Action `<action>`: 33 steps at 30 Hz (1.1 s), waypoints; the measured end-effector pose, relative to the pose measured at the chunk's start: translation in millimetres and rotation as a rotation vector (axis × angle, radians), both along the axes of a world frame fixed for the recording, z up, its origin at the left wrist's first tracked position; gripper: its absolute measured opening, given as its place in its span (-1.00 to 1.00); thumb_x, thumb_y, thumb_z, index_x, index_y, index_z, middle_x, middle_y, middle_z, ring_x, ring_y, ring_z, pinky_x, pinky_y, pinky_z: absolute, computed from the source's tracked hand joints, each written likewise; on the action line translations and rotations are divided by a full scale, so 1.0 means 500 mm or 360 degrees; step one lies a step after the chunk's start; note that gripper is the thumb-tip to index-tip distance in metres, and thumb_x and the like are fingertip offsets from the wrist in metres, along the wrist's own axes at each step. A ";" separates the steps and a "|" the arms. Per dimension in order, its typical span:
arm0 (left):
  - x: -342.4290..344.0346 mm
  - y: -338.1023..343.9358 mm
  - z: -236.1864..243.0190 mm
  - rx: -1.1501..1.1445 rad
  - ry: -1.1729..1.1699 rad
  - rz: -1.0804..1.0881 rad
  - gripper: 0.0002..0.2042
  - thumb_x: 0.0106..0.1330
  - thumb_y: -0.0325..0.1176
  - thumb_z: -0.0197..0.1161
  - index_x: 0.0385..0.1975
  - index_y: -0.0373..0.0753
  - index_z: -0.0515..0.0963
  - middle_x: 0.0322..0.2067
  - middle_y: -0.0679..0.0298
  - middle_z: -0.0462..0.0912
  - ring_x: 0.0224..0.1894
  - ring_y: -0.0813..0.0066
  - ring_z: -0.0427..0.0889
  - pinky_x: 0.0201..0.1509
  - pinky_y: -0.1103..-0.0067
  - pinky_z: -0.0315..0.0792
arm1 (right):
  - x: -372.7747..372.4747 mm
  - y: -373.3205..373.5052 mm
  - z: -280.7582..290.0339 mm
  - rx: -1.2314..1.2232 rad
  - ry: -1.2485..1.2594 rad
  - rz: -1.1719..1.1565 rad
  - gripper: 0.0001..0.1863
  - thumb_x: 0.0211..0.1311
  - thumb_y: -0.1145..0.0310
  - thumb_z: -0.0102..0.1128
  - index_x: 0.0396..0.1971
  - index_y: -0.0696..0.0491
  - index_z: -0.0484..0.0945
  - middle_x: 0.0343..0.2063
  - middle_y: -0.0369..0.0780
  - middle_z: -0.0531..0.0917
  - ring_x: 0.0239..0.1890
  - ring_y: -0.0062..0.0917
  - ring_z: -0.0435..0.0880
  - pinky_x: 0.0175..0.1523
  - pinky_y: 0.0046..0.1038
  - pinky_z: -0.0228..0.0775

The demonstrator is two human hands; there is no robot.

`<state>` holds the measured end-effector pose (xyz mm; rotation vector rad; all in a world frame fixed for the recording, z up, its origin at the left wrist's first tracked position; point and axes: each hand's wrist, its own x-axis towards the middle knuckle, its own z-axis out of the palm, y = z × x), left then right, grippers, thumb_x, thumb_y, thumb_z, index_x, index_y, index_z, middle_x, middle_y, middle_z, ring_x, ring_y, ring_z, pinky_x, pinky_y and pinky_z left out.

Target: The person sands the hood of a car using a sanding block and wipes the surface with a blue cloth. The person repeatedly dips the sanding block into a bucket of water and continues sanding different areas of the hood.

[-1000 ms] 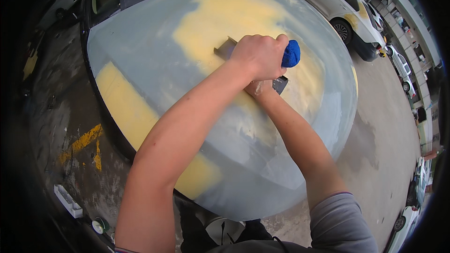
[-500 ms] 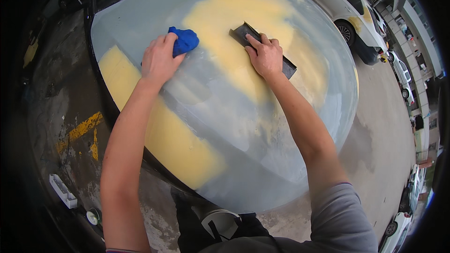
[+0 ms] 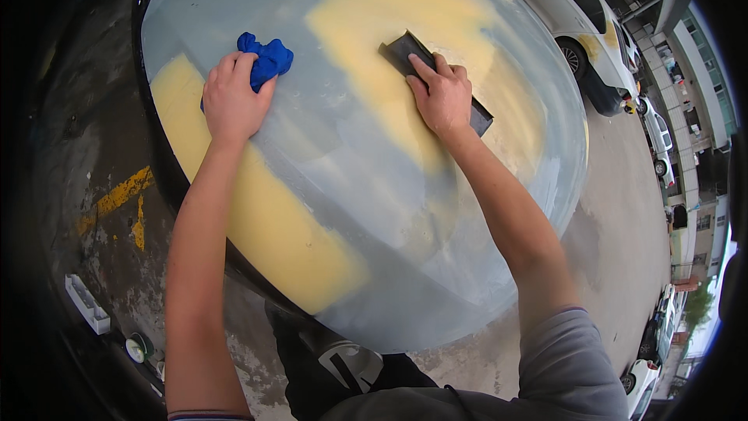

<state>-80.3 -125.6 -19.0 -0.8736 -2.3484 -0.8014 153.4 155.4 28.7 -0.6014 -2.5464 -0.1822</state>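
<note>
Left hand (image 3: 236, 101) clutches bunched blue cloth (image 3: 270, 61) over grey part of car panel (image 3: 366, 187). Right hand (image 3: 446, 101) grasps long dark block (image 3: 407, 54), lying on panel's yellow patch (image 3: 389, 4), right of cloth.

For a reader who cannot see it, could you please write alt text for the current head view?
A person's left hand grips a crumpled blue cloth while the right hand holds a long black sanding block against a grey car hood with yellow patches. A white car stands beyond, at upper right.
</note>
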 end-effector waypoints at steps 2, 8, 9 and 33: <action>-0.029 -0.060 -0.013 -0.0064 0.0038 0.0110 -0.58 0.35 -0.11 0.54 0.16 -0.05 0.68 0.24 0.23 0.69 0.22 0.02 0.68 0.33 0.17 0.56 | 0.094 -0.134 -0.039 -0.0097 0.0045 0.0318 -0.52 0.38 0.21 0.50 0.30 -0.23 0.80 0.36 -0.03 0.69 0.15 -0.04 0.65 0.24 -0.04 0.56; -0.042 -0.069 -0.019 -0.0053 0.0038 0.0120 -0.58 0.34 -0.11 0.54 0.16 -0.04 0.68 0.23 0.26 0.69 0.23 0.05 0.67 0.33 0.18 0.55 | 0.080 -0.118 -0.038 0.0046 -0.0010 0.0433 -0.50 0.35 0.19 0.53 0.30 -0.22 0.80 0.35 -0.02 0.69 0.14 -0.06 0.65 0.25 -0.05 0.55; -0.030 -0.046 -0.019 -0.0028 0.0001 0.0075 -0.57 0.34 -0.12 0.54 0.16 -0.04 0.68 0.22 0.26 0.69 0.23 0.05 0.67 0.33 0.17 0.55 | 0.011 -0.056 -0.015 0.0026 0.0018 0.0300 -0.52 0.42 0.17 0.46 0.32 -0.23 0.78 0.31 -0.08 0.72 0.12 -0.04 0.66 0.23 -0.05 0.56; -0.025 -0.084 -0.016 -0.0066 0.0009 0.0152 -0.58 0.32 -0.13 0.55 0.15 -0.06 0.68 0.25 0.26 0.68 0.27 0.04 0.66 0.35 0.16 0.53 | 0.144 -0.205 -0.062 -0.0109 -0.0026 0.0460 -0.48 0.25 0.27 0.58 0.25 -0.18 0.81 0.36 0.00 0.65 0.16 -0.07 0.64 0.27 -0.05 0.50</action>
